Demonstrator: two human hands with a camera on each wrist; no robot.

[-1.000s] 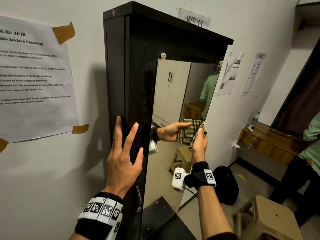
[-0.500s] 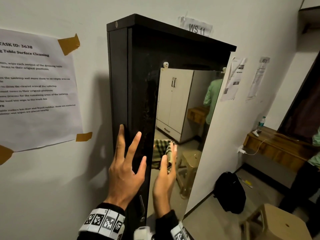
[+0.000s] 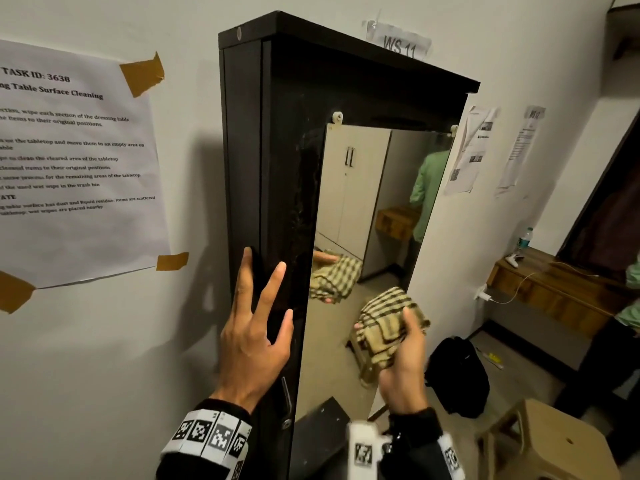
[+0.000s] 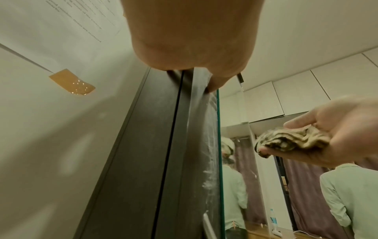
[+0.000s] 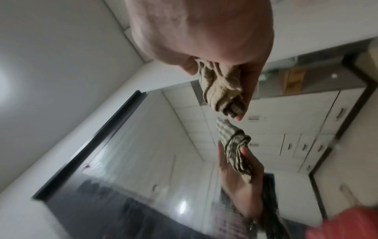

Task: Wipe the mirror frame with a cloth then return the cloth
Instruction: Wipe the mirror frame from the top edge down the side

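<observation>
The tall black mirror frame (image 3: 287,168) stands against the wall, with the mirror glass (image 3: 374,202) set in its front. My left hand (image 3: 263,306) rests flat on the frame's left upright with its fingers straight and spread; the left wrist view shows its fingertips (image 4: 214,84) touching the dusty frame (image 4: 196,145). My right hand (image 3: 405,358) grips a bunched beige-and-dark checked cloth (image 3: 384,327) in front of the lower right of the glass, off the surface. The right wrist view shows the cloth (image 5: 220,90) in the curled fingers and its reflection below.
A taped paper sheet (image 3: 69,161) hangs on the wall to the left of the frame. A dark ledge (image 3: 322,431) juts out under the mirror. To the right are a black bag (image 3: 457,375), a beige stool (image 3: 554,441), a wooden shelf (image 3: 554,292) and a person in green (image 3: 632,306).
My right hand carried the cloth from the mirror's right edge to the left side of the glass, then drew it back off the glass to the lower right. My left hand stayed on the frame.
</observation>
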